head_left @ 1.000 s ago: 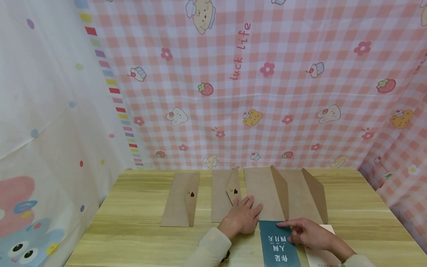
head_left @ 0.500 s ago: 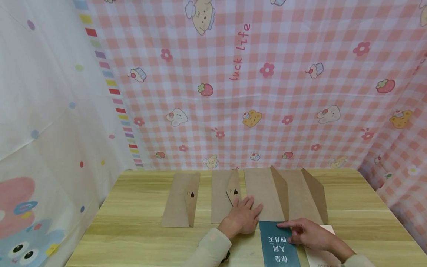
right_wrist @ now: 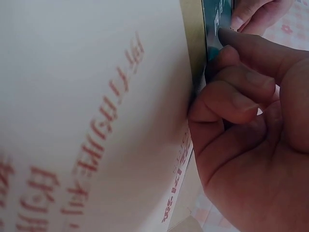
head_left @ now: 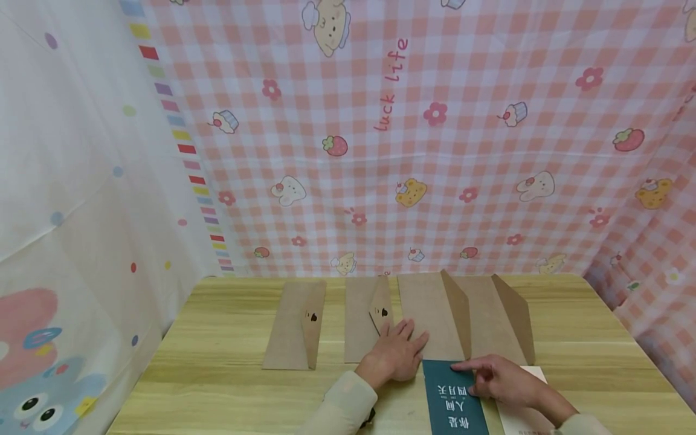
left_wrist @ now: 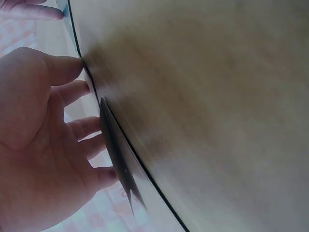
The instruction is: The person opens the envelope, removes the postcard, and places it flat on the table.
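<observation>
Kraft envelopes and cards are laid out on a wooden counter (head_left: pixel 228 374) and touched by two hands.

Beyond the fingers, four brown kraft envelopes (head_left: pixel 429 317) are lined up with raised flaps. The left hand (head_left: pixel 396 353) is laid flat with straight, spread fingers (left_wrist: pixel 77 92) across the near ends of the second envelope (head_left: pixel 360 320) and the third. Just right of it, a teal card (head_left: pixel 454 399) is pressed down by the extended index finger of the right hand (head_left: pixel 497 379), the other fingers (right_wrist: pixel 227 104) being curled. A cream card (right_wrist: pixel 96 121) with red lettering is seen beneath that hand.
</observation>
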Tool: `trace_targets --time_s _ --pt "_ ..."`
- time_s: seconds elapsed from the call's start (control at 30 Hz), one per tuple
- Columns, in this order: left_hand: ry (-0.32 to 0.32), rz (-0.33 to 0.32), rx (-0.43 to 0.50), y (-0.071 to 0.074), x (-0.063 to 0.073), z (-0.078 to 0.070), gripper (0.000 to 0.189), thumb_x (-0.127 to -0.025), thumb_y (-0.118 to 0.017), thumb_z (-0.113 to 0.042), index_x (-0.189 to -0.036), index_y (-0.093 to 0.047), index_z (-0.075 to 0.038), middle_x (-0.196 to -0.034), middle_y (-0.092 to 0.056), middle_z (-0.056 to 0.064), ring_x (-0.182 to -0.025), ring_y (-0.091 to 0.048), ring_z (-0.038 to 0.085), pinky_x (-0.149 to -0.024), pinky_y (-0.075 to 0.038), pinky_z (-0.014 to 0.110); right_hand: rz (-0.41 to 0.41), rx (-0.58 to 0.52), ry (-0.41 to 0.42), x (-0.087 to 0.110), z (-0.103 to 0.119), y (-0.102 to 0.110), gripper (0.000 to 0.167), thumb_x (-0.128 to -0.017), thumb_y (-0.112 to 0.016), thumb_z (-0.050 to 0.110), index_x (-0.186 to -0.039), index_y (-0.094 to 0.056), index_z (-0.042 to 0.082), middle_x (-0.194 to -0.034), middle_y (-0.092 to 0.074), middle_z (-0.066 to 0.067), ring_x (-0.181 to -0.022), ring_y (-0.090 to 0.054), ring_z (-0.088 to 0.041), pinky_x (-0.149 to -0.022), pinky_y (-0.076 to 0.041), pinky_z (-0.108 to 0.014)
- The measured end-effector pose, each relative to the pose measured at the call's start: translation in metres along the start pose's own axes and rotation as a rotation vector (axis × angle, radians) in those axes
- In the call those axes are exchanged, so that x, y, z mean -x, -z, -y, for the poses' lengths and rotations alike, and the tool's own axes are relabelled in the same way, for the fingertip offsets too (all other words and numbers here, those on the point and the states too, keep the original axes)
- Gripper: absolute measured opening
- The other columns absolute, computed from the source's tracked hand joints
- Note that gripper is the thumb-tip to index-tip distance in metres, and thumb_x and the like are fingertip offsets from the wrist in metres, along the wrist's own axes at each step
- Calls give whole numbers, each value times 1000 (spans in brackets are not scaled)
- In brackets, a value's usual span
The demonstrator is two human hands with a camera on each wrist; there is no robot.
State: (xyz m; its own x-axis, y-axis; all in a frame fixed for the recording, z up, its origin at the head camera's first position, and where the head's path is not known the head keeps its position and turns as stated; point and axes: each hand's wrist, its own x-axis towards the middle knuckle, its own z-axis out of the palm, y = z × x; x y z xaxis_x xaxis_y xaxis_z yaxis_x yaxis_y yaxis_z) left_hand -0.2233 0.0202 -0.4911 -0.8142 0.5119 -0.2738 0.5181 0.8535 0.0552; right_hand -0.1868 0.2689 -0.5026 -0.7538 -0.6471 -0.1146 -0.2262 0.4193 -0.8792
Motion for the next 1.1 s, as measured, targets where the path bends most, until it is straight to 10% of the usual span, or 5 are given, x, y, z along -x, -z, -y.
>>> trace_targets --time_s 1.1 --pt "0 -25 46 0 0 0 50 -105 -41 -41 -154 -34 -36 -164 -25 -2 -151 -21 15 -122 -19 45 5 -15 -76 0 2 -2 37 -95 -60 5 -130 -61 -5 -66 -49 8 -55 -43 -2 -46 -31 -16"
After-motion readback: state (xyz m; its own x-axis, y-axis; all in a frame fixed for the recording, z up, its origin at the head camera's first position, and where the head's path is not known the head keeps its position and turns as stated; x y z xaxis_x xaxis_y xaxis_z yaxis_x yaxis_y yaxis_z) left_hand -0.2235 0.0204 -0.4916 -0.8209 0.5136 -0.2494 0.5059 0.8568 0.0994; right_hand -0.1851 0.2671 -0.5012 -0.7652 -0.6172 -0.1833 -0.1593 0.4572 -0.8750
